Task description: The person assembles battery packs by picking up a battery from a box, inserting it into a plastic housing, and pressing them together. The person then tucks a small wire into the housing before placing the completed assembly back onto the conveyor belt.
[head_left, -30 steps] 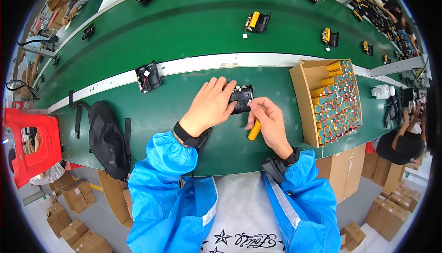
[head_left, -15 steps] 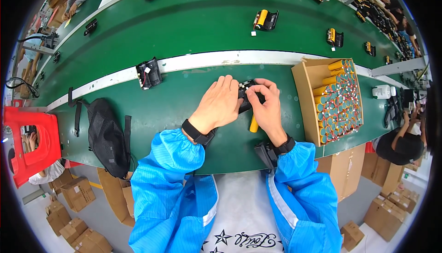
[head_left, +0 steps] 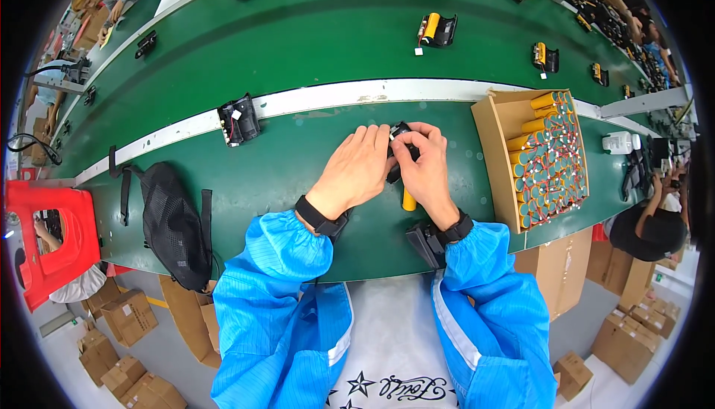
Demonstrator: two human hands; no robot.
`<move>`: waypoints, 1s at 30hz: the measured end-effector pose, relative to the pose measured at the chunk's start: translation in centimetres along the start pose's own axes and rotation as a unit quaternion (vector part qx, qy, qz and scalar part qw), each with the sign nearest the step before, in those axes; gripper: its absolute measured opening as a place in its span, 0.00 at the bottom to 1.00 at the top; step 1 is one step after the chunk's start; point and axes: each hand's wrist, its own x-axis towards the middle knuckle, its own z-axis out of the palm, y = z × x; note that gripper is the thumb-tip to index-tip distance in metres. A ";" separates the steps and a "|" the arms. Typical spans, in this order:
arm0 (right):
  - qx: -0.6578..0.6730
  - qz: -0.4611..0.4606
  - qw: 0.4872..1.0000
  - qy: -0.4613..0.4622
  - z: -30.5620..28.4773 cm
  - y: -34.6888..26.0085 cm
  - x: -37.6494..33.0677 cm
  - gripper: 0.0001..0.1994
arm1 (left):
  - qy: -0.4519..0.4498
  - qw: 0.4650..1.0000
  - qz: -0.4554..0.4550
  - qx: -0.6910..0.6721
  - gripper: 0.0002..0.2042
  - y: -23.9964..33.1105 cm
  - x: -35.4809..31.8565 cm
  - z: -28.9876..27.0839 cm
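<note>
Both hands, left hand (head_left: 359,168) and right hand (head_left: 427,169), clasp black holder (head_left: 398,132); yellow cell (head_left: 409,200) lies beneath, seemingly not seated. Cardboard box (head_left: 488,157) holds many cells.

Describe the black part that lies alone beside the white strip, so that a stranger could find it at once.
Start at the long green table and follow the white strip that runs across it. To the left of both hands, right against that strip, lies a black part with small red and white wires. Unlike the one between the hands, nobody touches it, and it holds no yellow cylinder.
</note>
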 end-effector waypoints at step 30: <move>-0.223 -0.149 0.963 -0.009 -7.4 -0.7 -1.4 0.14 | 0.038 0.996 -0.074 0.012 0.24 2.8 -0.8 0.7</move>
